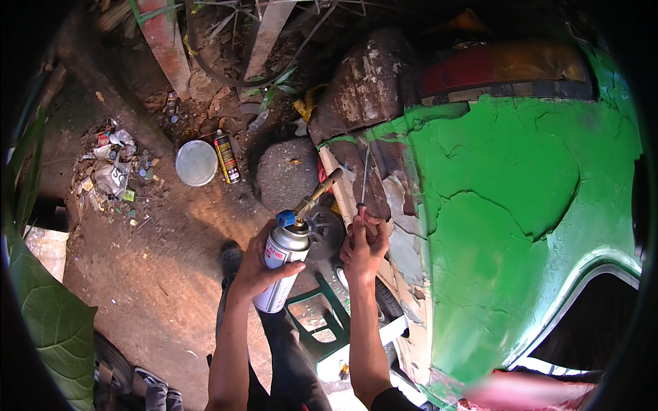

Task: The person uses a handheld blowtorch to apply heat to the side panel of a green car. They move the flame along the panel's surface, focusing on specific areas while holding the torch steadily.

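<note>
My left hand (255,267) is wrapped round a white gas canister (282,274), held upright and slightly tilted. On its top sits a brass torch head (319,192) with a blue knob (285,218), its nozzle pointing up and right; no flame shows. In my right hand (364,252) is a screwdriver (362,207), gripped by its reddish handle. Its long thin shaft points away from me, over the brown, flaking edge (373,171) of a vehicle body. Whether the tip touches the surface I cannot tell. Cracked green paint covers the body panel (493,178) to the right.
A red and amber tail light (507,70) sits at the far right. On the dirt ground stand a round lid-like disc (197,163), a spray can (227,157) and a stump-like block (288,175). A green stool (319,318) is below my hands. Litter (113,171) lies left; another person's shoe (149,377) shows lower left.
</note>
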A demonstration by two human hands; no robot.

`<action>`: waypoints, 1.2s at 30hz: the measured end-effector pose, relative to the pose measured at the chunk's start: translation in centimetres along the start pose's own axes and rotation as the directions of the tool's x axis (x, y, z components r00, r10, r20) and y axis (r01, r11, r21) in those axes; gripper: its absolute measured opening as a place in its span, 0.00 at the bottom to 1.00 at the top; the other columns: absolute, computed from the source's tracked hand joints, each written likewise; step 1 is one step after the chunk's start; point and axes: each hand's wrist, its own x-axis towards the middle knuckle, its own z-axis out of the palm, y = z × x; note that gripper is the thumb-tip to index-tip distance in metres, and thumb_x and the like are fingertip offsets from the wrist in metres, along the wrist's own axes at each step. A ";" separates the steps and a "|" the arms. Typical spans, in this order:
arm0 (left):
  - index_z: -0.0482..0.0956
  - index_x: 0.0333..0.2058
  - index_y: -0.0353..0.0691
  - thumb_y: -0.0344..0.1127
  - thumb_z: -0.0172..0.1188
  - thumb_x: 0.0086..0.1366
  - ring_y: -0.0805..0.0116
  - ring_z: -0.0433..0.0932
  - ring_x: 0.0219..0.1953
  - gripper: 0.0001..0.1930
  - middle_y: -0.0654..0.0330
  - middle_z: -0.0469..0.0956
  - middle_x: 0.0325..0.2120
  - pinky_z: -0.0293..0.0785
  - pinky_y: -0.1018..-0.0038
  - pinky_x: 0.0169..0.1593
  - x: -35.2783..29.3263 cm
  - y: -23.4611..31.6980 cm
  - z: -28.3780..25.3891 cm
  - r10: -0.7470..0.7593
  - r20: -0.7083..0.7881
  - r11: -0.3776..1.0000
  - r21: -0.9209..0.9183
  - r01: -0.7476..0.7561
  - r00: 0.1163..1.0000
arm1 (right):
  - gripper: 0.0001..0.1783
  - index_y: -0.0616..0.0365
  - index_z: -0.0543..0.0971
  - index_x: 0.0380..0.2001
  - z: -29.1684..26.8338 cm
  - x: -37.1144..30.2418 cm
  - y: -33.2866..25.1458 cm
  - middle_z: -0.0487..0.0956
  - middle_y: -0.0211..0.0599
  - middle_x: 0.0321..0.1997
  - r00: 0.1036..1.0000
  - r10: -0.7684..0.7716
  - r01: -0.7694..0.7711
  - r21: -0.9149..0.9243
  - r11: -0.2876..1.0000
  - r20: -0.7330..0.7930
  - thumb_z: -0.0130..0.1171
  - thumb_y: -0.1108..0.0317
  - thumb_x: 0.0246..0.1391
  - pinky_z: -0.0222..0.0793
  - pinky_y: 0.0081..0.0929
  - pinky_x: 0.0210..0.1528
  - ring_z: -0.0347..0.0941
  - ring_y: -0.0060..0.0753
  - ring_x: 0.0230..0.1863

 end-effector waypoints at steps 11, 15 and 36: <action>0.71 0.51 0.39 0.35 0.76 0.47 0.72 0.77 0.41 0.32 0.60 0.79 0.39 0.74 0.71 0.48 1.1 0.2 0.4 0.027 -0.010 1.000 -0.004 -0.027 1.000 | 0.07 0.52 0.72 0.40 0.4 0.4 0.7 0.71 0.26 0.22 0.998 0.051 -0.053 0.108 0.993 0.024 0.58 0.66 0.64 0.46 0.15 0.09 0.55 0.11 0.11; 0.70 0.51 0.39 0.36 0.76 0.47 0.72 0.77 0.41 0.33 0.60 0.79 0.40 0.73 0.72 0.48 0.9 0.5 0.4 0.016 -0.019 0.999 -0.027 -0.016 1.000 | 0.07 0.51 0.71 0.40 -0.3 0.2 1.9 0.70 0.26 0.22 0.999 0.021 -0.027 0.154 0.988 0.037 0.59 0.65 0.64 0.47 0.15 0.09 0.56 0.11 0.12; 0.70 0.52 0.40 0.38 0.77 0.46 0.73 0.75 0.43 0.35 0.62 0.77 0.41 0.71 0.71 0.51 0.8 0.6 -0.5 -0.023 -0.025 0.997 -0.068 0.021 0.999 | 0.05 0.49 0.72 0.39 -1.6 0.9 2.6 0.71 0.30 0.25 0.998 0.006 -0.015 0.153 0.988 0.058 0.58 0.67 0.64 0.45 0.15 0.10 0.55 0.12 0.12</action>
